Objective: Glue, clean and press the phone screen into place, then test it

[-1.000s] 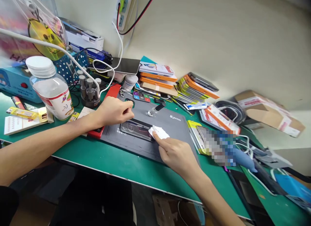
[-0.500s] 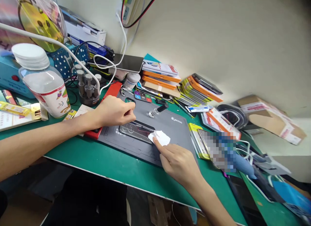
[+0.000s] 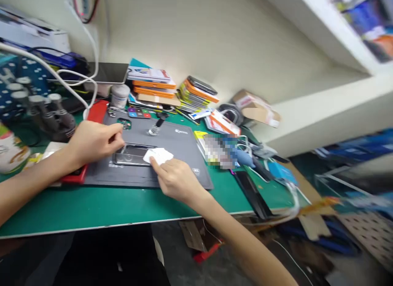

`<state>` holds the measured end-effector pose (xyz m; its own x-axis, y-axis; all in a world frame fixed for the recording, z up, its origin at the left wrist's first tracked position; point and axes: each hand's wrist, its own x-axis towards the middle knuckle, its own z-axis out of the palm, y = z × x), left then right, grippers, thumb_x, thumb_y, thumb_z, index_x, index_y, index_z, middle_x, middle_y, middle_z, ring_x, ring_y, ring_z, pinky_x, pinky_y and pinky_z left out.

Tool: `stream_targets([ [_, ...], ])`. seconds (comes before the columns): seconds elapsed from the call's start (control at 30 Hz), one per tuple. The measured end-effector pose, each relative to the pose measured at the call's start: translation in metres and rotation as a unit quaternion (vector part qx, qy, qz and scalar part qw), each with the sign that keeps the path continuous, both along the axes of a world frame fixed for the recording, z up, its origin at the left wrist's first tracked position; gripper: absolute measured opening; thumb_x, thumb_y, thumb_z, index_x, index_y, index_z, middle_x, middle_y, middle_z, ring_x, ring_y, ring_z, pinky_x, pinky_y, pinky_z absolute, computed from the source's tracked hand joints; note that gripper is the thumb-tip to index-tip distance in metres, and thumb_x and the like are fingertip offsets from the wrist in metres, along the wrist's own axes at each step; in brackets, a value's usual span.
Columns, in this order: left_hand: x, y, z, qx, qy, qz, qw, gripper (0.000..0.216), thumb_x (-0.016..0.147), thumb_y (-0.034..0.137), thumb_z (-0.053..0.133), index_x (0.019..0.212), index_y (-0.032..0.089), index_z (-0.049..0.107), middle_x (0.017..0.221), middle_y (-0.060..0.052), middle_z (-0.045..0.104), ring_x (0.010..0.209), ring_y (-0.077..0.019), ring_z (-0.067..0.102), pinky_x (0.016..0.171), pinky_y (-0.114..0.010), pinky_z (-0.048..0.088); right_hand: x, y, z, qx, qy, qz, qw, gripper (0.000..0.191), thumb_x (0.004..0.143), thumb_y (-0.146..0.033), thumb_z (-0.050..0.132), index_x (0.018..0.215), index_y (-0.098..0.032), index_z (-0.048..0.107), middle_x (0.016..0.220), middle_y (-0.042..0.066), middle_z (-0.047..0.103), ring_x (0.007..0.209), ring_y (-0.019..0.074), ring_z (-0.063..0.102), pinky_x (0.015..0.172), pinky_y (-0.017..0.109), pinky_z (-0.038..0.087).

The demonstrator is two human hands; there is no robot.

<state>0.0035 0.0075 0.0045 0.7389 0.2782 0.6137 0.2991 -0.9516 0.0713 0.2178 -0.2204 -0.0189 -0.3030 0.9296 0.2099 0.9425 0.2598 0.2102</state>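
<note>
A dark, glossy phone (image 3: 131, 158) lies on the grey work mat (image 3: 181, 150). My right hand (image 3: 179, 179) presses a white wipe (image 3: 159, 155) against the phone's right end, index finger stretched over it and the other fingers curled. At the phone's upper left, my left hand (image 3: 95, 142) is closed like a fist. Whatever it may hold is hidden under the fingers. Behind the phone stand a small clear bottle (image 3: 153, 130) with a black part above it, and a small green circuit piece (image 3: 124, 123).
Screwdrivers in a round stand (image 3: 50, 118) and a red case (image 3: 97, 112) are on the left. Stacked boxes (image 3: 153, 89) line the wall, with a white jar (image 3: 119, 96) beside them. A black phone-like slab (image 3: 251, 194) lies near the table's right front edge.
My view has swung to the right, so the bench appears shifted left and a shelf shows at upper right. Both hands stay at the phone, and the wipe remains on its right end.
</note>
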Motion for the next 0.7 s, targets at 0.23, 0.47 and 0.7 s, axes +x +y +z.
stream_targets([
  [0.23,0.001,0.002,0.006,-0.033,0.063,0.014,0.997,0.030,0.097,0.042,0.042,0.076,0.024,0.056,0.059,0.004,0.058,0.057,-0.0133,0.046,0.055,-0.025,0.017,0.016,-0.005,0.004,-0.057,0.014,-0.030,0.998,0.046,0.102,-0.011,0.038,0.142,-0.005,0.061,0.081,0.008,0.074,0.075,0.0197,0.060,0.068,0.036,0.039],
  [0.47,0.010,0.008,0.007,-0.141,0.147,0.013,0.979,0.031,0.098,0.057,0.053,0.111,0.031,0.065,0.095,0.003,0.075,0.084,-0.0190,0.068,0.062,-0.025,0.034,0.044,0.043,0.026,-0.086,0.084,0.025,0.992,0.034,0.097,-0.016,0.047,0.119,-0.013,0.073,0.086,0.009,0.075,0.077,0.0202,0.060,0.070,0.035,0.037],
  [0.7,0.015,0.003,0.009,-0.172,0.265,0.073,0.946,0.036,0.097,0.060,0.048,0.104,0.025,0.054,0.080,-0.002,0.071,0.067,-0.0244,0.067,0.059,-0.030,0.031,0.059,0.069,0.018,-0.070,0.218,0.061,0.971,0.017,0.091,-0.015,0.046,0.084,-0.020,0.061,0.081,0.003,0.071,0.073,0.0161,0.059,0.069,0.029,0.040],
])
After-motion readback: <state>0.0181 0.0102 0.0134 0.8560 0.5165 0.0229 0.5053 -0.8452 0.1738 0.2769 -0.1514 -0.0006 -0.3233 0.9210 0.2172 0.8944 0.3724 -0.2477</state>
